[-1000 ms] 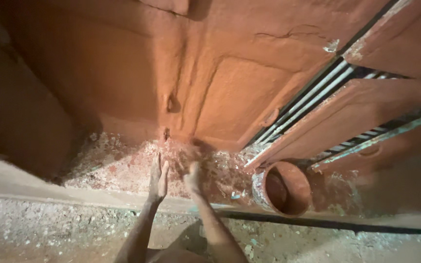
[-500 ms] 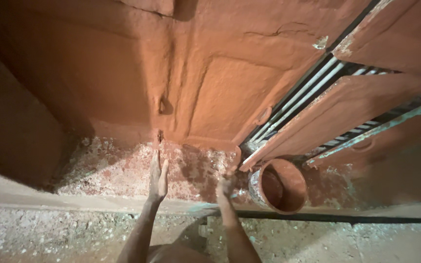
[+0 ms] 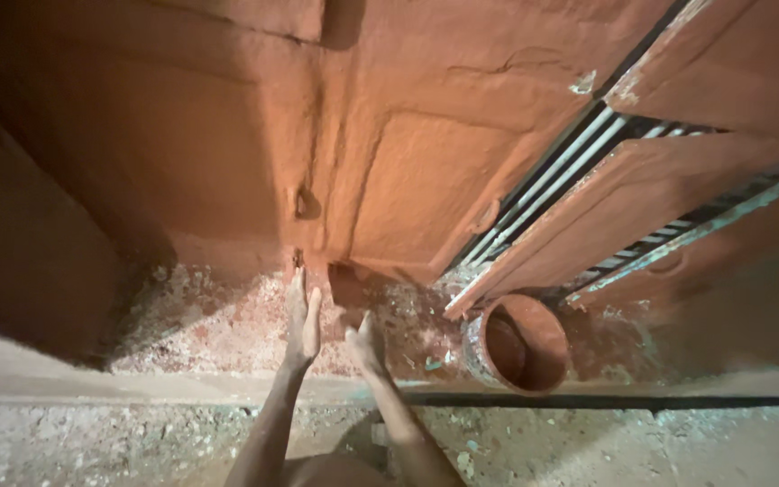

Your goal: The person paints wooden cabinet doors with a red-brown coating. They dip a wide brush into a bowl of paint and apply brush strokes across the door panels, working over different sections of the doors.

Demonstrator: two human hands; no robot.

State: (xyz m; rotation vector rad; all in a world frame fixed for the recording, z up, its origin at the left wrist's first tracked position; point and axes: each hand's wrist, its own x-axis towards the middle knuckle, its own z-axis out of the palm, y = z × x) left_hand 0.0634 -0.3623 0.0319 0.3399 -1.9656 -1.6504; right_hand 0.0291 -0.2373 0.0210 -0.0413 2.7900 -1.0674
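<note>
My left hand [image 3: 302,323] lies flat with its fingers stretched out, the fingertips at the bottom edge of a red-painted door [image 3: 426,180]. It holds nothing. My right hand [image 3: 368,344] is just to its right, a little lower, over the speckled floor [image 3: 209,325]. A dark reddish patch [image 3: 348,286] sits at the door's foot just beyond that hand. Whether the right fingers grip anything is too blurred to tell. A round paint-coated bucket [image 3: 475,347] stands on the floor to the right of both hands.
A red shutter [image 3: 606,216] with pale bars leans open at the right, its lower corner just above the bucket. A dark wall [image 3: 20,234] closes off the left side. A pale concrete step [image 3: 137,388] runs across below the hands.
My right hand swung right toward the bucket, then came back left beside my left hand. The left hand stayed at the door's foot.
</note>
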